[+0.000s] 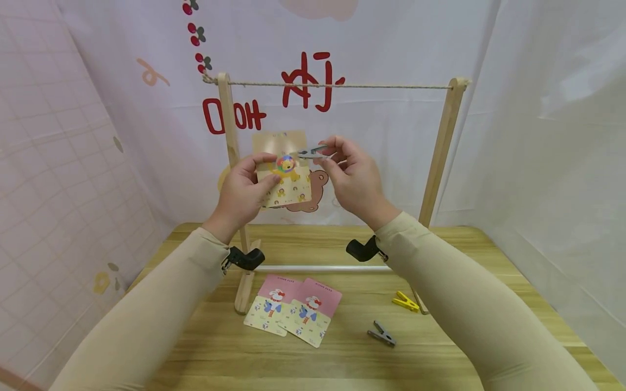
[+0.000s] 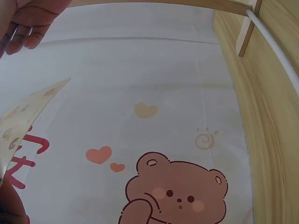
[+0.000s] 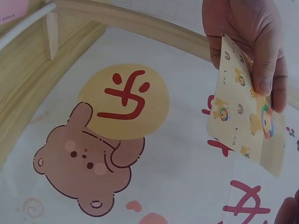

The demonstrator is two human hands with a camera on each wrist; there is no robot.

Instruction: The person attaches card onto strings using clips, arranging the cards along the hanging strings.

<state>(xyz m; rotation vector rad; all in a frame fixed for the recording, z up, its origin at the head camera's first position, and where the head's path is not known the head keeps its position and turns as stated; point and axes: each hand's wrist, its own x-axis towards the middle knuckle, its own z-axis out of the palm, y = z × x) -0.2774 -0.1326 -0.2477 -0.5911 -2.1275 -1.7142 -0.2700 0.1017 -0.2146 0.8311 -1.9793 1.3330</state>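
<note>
My left hand [image 1: 242, 190] pinches a yellow and tan card [image 1: 293, 187] by its left side, thumb in front. The card is held up below the rope and bears a lion with a rainbow mane. In the right wrist view the lion card [image 3: 236, 107] is gripped by the left hand [image 3: 261, 51]. At the card's right edge, my right hand [image 1: 357, 176] pinches a grey clothespin [image 1: 313, 153] between thumb and fingers, its tip overlapping the card in the head view. From the left wrist, the card [image 2: 25, 116] shows nearly edge-on.
A rope [image 1: 391, 86] runs between two wooden posts [image 1: 442, 146] with a white bar [image 1: 313, 268] low between them. Two overlapping rabbit cards [image 1: 313, 320] lie on the wooden table [image 1: 313, 369]. To their right are another grey clothespin [image 1: 383, 335] and a yellow clothespin [image 1: 405, 302].
</note>
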